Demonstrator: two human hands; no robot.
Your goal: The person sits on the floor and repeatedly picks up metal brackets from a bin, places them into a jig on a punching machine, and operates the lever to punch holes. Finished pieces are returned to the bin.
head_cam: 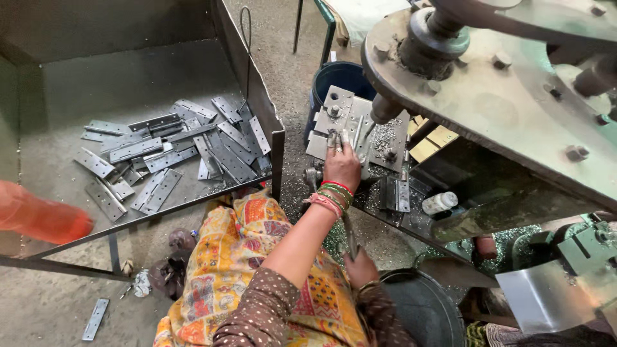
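My left hand (342,166), with a ring and red and green bangles at the wrist, reaches onto the grey die plate (350,103) of a heavy press. Its fingertips pinch a small metal hinge piece (333,137) lying on the plate. Lower down, over my lap, my right hand (361,267) grips a thin metal rod (350,236) that points up toward the press. My lap is covered by yellow and orange patterned cloth (238,250). Metal shavings lie around the die.
A large metal tray (64,83) on the left holds several flat grey hinges (167,151). Also in view: a blurred orange sleeve (38,218), a blue bucket (340,77), the press flywheel (495,83), hinges (394,193), a white bottle (440,202), a dark tub (421,308), and a floor hinge (95,319).
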